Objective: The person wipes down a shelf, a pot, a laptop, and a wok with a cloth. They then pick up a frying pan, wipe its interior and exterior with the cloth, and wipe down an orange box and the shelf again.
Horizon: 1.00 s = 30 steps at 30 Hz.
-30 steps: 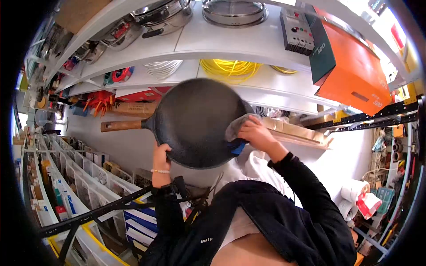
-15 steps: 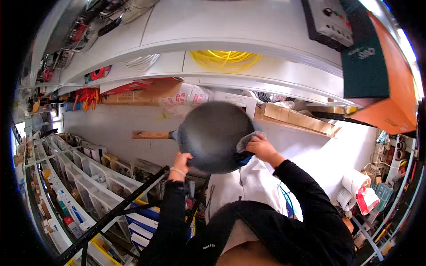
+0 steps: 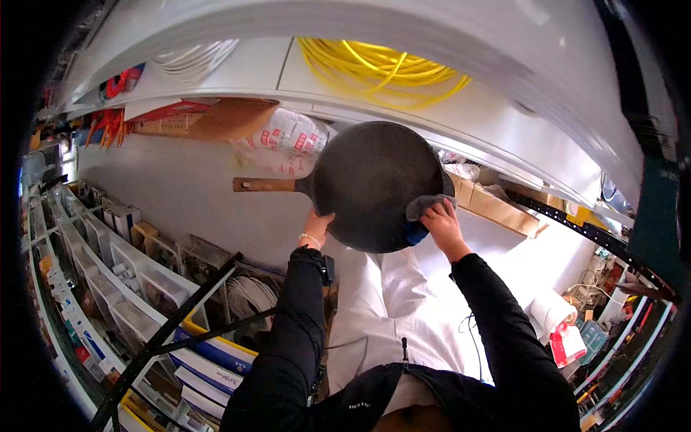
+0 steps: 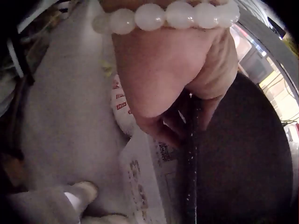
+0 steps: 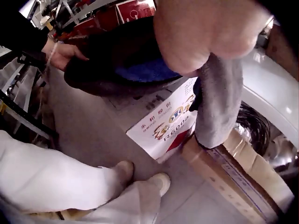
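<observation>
A dark frying pan (image 3: 378, 187) with a wooden handle (image 3: 264, 185) is held up in front of the body, its inner face toward the head camera. My left hand (image 3: 317, 227) grips the lower left rim. In the left wrist view, that hand's thumb and fingers (image 4: 205, 114) straddle the rim from both sides. At the lower right rim, my right hand (image 3: 443, 227) holds a grey and blue cloth (image 3: 425, 207), pressed over the edge. The right wrist view shows the grey part of the cloth (image 5: 219, 102) hanging outside the rim and blue fabric (image 5: 147, 72) against the pan.
White shelving (image 3: 252, 68) with coiled yellow cable (image 3: 381, 68) spans the far side. Below it lie a plastic-wrapped package (image 3: 284, 140) and a long cardboard box (image 3: 489, 205). Bins (image 3: 144, 266) and a black metal bar (image 3: 173, 324) stand at the left. Paper rolls (image 3: 553, 311) sit at the right.
The head view has shifted closer to the shelves, and the orange box has left it. The pan has moved right in the view, with both hands still on it and the cloth still at its right rim.
</observation>
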{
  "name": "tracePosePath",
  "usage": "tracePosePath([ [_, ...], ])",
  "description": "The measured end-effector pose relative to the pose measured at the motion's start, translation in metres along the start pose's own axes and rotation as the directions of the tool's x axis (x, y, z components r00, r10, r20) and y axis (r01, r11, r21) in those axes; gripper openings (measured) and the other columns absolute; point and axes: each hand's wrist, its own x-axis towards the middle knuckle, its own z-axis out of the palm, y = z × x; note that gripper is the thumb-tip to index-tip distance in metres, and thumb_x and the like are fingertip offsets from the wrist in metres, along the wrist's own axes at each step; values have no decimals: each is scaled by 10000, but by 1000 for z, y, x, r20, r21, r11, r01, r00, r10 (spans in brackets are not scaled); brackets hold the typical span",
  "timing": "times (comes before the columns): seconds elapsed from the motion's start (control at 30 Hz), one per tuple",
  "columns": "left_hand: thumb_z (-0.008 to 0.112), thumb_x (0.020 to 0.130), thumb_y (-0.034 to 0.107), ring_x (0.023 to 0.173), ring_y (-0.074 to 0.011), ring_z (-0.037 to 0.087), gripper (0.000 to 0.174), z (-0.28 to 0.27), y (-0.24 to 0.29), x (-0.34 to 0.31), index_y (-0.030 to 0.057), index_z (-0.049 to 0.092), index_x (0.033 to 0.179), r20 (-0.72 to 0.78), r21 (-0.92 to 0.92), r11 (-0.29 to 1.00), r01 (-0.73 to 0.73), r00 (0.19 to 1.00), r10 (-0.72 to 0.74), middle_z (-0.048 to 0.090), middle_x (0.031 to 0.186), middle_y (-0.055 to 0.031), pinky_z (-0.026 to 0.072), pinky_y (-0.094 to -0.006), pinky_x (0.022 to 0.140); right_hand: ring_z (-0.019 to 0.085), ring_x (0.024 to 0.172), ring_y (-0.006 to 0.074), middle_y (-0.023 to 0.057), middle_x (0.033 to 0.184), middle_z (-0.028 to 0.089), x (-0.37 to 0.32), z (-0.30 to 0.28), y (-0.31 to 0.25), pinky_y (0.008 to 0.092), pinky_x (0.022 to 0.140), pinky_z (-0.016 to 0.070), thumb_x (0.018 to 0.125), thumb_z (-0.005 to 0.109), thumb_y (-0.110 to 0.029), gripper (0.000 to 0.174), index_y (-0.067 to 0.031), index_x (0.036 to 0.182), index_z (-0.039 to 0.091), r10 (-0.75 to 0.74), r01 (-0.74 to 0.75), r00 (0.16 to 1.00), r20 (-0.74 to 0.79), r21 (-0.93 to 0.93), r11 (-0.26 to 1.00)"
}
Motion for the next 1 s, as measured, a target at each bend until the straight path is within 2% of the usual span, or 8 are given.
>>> tracePosePath([
  [0.23, 661, 888, 179, 1151, -283, 553, 562, -15, -19, 12, -12, 412, 1353, 71, 608, 725, -323, 932, 355, 587, 1244, -155, 433, -365, 964, 476, 1150, 209, -15, 1043, 590, -1, 5, 3, 494, 1129, 218, 830, 519, -159, 164, -169, 913, 660, -36, 20, 977, 209, 77, 997],
  [0.4, 624, 894, 177, 1031, -258, 614, 409, -8, -11, -38, -23, 523, 1236, -319, 542, 749, -380, 732, 602, 632, 1150, -174, 478, -355, 885, 521, 1125, 262, 29, 1072, 623, 20, -71, -3, 482, 1005, 380, 752, 585, -88, 208, -147, 930, 674, 1, -105, 900, 436, 216, 971],
  [0.53, 572, 923, 142, 1062, -179, 589, 329, 23, 10, -93, 0, 545, 1219, 81, 306, 784, -541, 835, 544, 613, 1188, -127, 459, -306, 926, 617, 978, 353, 187, 1013, 652, 41, -157, -16, 361, 855, 489, 658, 619, -8, 375, -26, 1031, 654, 76, -369, 875, 478, 558, 743],
  [0.67, 533, 946, 118, 1261, -209, 468, 351, 49, 2, -97, 15, 516, 1281, 455, 173, 681, -711, 671, 585, 532, 1319, -128, 403, -310, 1007, 611, 954, 193, 92, 1040, 665, 50, -173, -20, 294, 880, 464, 666, 638, 39, 525, 40, 1188, 572, 68, -520, 853, 518, 831, 197],
  [0.7, 538, 935, 92, 1272, -248, 456, 367, 59, -5, -92, 13, 509, 1291, 328, 53, 798, -601, 765, 554, 540, 1303, -131, 383, -340, 1032, 564, 971, 147, 47, 1072, 626, 55, -176, -25, 274, 904, 444, 668, 644, 51, 596, 61, 1251, 519, 109, -490, 870, 481, 868, 86],
  [0.83, 581, 796, -13, 1191, -312, 504, 454, 32, -5, -60, 27, 523, 1244, -49, 501, 610, -614, 684, 728, 542, 1261, -161, 376, -386, 1036, 572, 1012, 178, 103, 1120, 622, 72, -174, -36, 266, 927, 428, 667, 658, 19, 680, 83, 1313, 458, 298, -539, 826, 479, 826, 164],
  [0.93, 606, 770, -10, 1268, -325, 443, 511, -9, 33, -32, 49, 507, 1268, 129, 826, 183, -533, 494, 860, 529, 1290, -140, 326, -486, 1071, 568, 1051, 198, 143, 1144, 612, 70, -117, -19, 277, 942, 423, 661, 673, -11, 714, 105, 1324, 433, 418, -609, 762, 495, 768, 200],
  [1.0, 623, 786, 21, 1325, -335, 368, 532, -17, 65, -25, 73, 486, 1297, 246, 935, -35, -352, 575, 780, 493, 1341, -105, 248, -582, 1079, 574, 1129, 339, 245, 1209, 592, 73, -99, -24, 330, 982, 426, 670, 671, -34, 704, 79, 1325, 438, 522, -564, 779, 347, 752, 342],
])
